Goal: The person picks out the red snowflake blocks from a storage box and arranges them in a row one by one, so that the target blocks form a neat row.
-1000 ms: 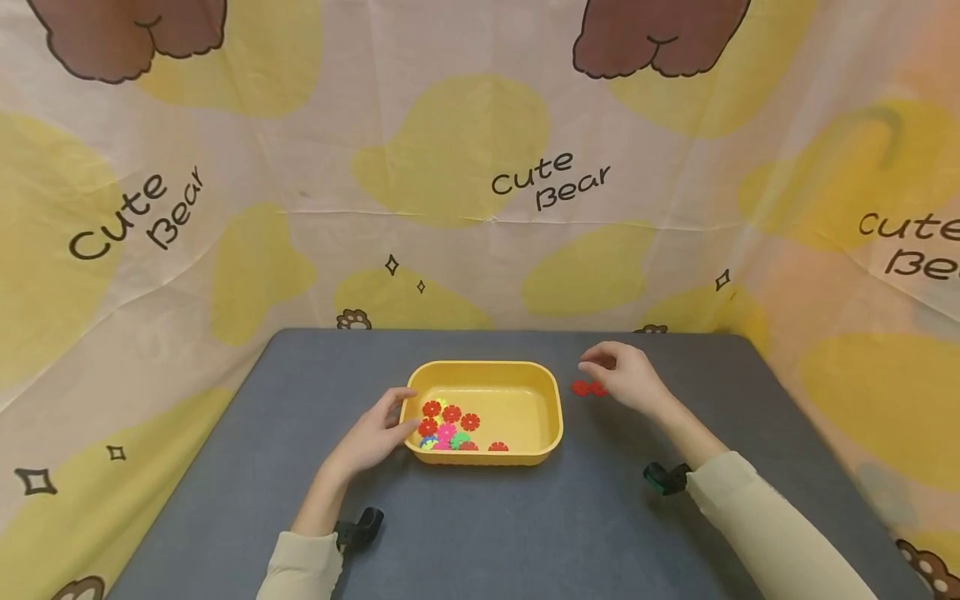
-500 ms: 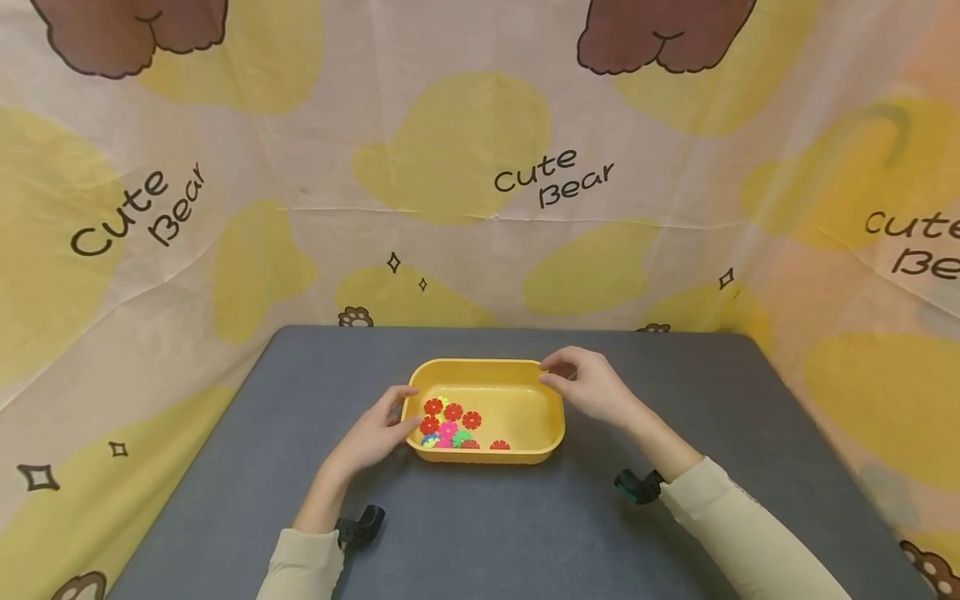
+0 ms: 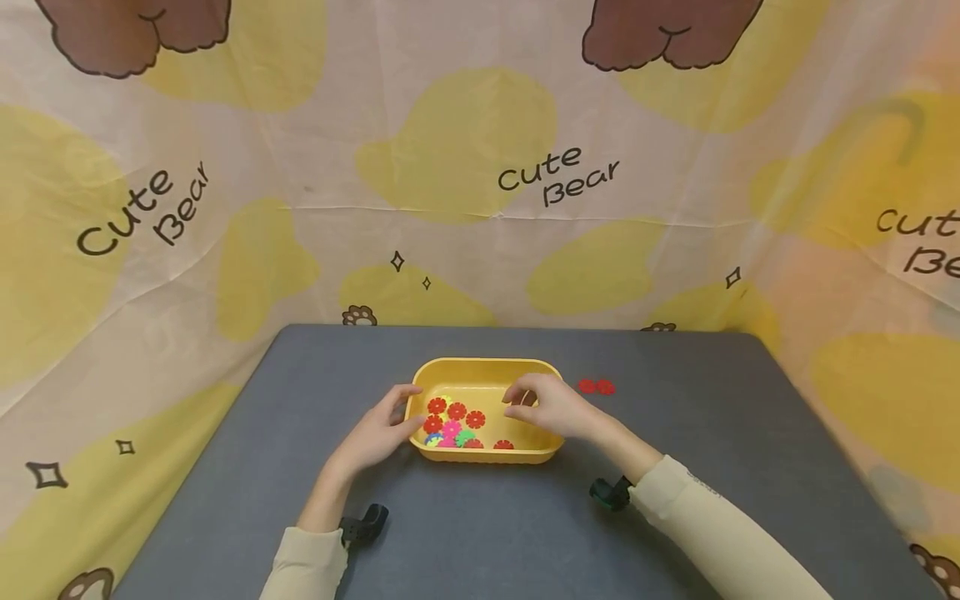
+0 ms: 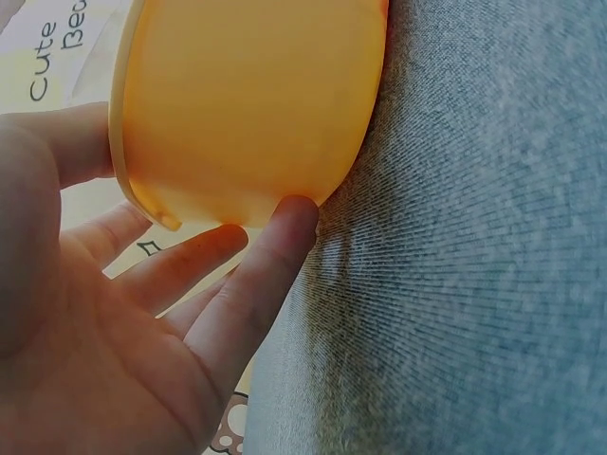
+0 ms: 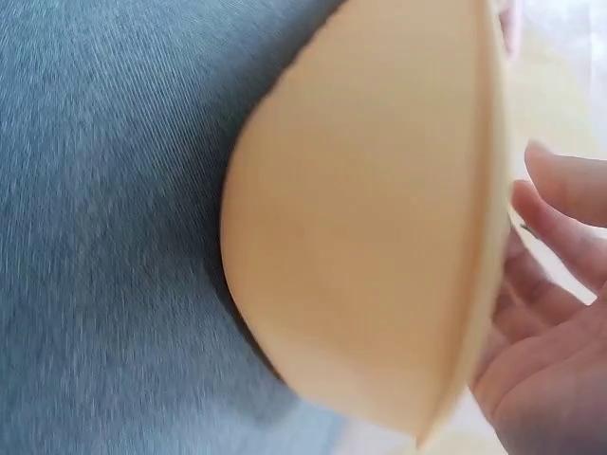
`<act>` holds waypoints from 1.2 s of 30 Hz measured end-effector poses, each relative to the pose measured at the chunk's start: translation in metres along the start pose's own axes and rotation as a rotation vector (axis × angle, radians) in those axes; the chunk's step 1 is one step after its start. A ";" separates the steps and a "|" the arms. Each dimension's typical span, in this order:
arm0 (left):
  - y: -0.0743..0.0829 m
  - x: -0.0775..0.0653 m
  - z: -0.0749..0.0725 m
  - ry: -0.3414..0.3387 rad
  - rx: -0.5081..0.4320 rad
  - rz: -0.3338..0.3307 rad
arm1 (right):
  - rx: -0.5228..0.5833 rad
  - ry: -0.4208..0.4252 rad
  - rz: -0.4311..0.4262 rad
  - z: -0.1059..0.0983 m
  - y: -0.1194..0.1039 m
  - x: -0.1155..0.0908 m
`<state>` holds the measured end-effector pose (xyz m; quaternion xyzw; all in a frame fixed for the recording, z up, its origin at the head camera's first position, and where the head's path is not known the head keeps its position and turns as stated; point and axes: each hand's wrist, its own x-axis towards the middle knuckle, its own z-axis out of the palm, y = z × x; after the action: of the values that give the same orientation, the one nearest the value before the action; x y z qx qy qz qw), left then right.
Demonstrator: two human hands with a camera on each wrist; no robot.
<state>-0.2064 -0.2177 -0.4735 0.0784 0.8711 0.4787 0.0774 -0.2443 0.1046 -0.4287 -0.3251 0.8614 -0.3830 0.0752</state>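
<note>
A yellow plastic tray (image 3: 487, 457) stands mid-table, with red, pink, green, yellow and blue snowflake discs (image 3: 452, 430) gathered at its left. My left hand (image 3: 378, 429) grips its left end; in the left wrist view the thumb goes over the rim of the tray (image 4: 256, 104) and fingertips touch the outer wall. Over the right part of the tray hovers my right hand (image 3: 555, 406), fingers loosely bent and nothing seen between them. The right wrist view has that hand (image 5: 560, 303) partly behind the tray wall. Two red snowflake discs (image 3: 596, 387) lie edge to edge on the table, right of the tray.
The blue-grey table (image 3: 480, 533) carries the tray. A printed curtain (image 3: 465, 167) with yellow patches encloses its back and sides. Both wrists wear black cameras, the left camera (image 3: 365, 525) hanging close over the table.
My right hand has moved left from above the two red discs, across the tray's right rim, to over its inside. The red discs stay on the table; my left hand keeps its grip.
</note>
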 end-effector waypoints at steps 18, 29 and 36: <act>0.000 0.000 0.000 -0.002 -0.015 -0.002 | -0.044 -0.229 0.047 0.034 0.003 0.018; 0.001 0.001 0.000 0.002 -0.005 -0.007 | -0.100 -0.276 -0.005 0.045 0.005 0.025; -0.001 0.000 -0.001 -0.001 -0.006 -0.009 | -0.176 -0.260 -0.033 0.050 0.007 0.030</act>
<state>-0.2068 -0.2184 -0.4736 0.0745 0.8700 0.4808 0.0803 -0.2520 0.0588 -0.4649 -0.3915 0.8692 -0.2617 0.1512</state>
